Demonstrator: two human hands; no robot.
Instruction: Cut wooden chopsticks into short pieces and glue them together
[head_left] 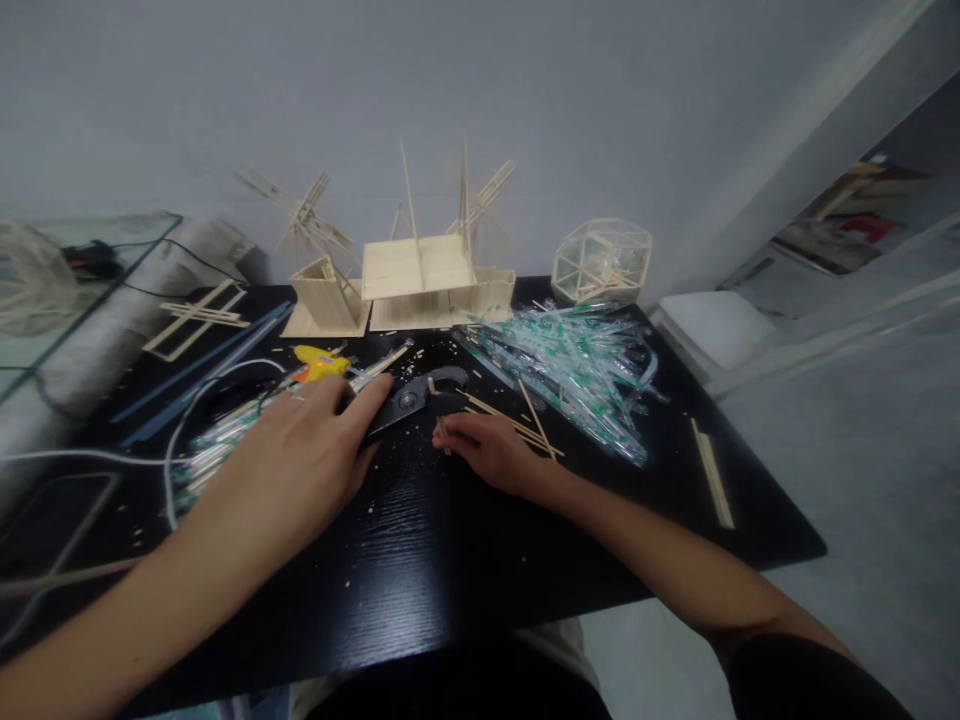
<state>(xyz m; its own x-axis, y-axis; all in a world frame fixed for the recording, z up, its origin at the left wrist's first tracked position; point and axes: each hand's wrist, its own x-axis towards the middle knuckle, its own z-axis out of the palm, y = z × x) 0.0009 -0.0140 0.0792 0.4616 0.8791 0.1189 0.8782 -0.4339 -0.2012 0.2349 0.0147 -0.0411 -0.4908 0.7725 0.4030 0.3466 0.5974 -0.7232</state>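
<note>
A black hand tool with a curved tip and a round pivot (pixel 407 402) is gripped at its handle end in the left hand (pixel 319 430), over a glossy black wood-grain table (pixel 405 570). The index finger and thumb are laid along it; the rest of the hold is hidden beneath the palm. By the right hand (pixel 487 450), closed with fingers curled, a short piece of pale wooden stick (pixel 442 432) is pinched between the fingertips, just beside the tool and above the tabletop. Another small pale stub (pixel 431 386) is seen upright against the tool's curved end. Green printing is carried on a heap of clear plastic wrappers (pixel 577 365) at the right, too blurred to be read. Loose thin pale sticks (pixel 517 425) are strewn between the heap and the right hand. Beyond the left hand, a yellow glue gun with an orange part (pixel 322 365) is set down. The back of the table is lined with a pale wooden stick-built model with a flat raised panel (pixel 420 265) and a faceted, clear-sided stick frame (pixel 604 262).
</note>
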